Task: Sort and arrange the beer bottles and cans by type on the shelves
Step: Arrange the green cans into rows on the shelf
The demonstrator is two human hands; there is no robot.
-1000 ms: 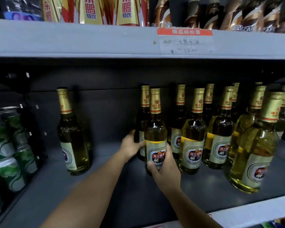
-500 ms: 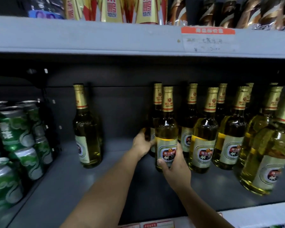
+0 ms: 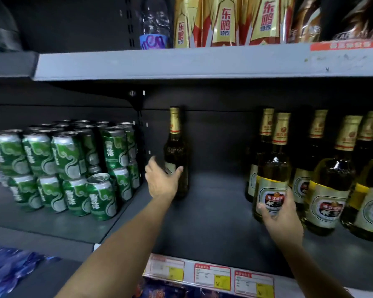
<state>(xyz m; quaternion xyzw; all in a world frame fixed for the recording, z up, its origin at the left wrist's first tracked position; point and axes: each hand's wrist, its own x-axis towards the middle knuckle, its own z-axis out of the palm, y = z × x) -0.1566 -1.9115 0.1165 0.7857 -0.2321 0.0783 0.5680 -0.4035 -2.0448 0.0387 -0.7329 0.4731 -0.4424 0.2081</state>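
Lone beer bottle [image 3: 176, 160] stands upright, far left of the row; left hand [image 3: 162, 181] spreads beside it, right hand [image 3: 278, 214] grips front bottle [image 3: 271, 179]

Dim grey metal shelving unit [image 3: 202, 63] with dark back panel [image 3: 215, 134]; red-and-yellow paper price tags [image 3: 212, 274] on lower shelf edge.

Dim light; the dark recess under the grey metal shelf [image 3: 181, 63] lies in shadow. Green aluminium cans [image 3: 69, 160] at 9 o'clock smear with blur. Edges bow from wide-angle distortion.
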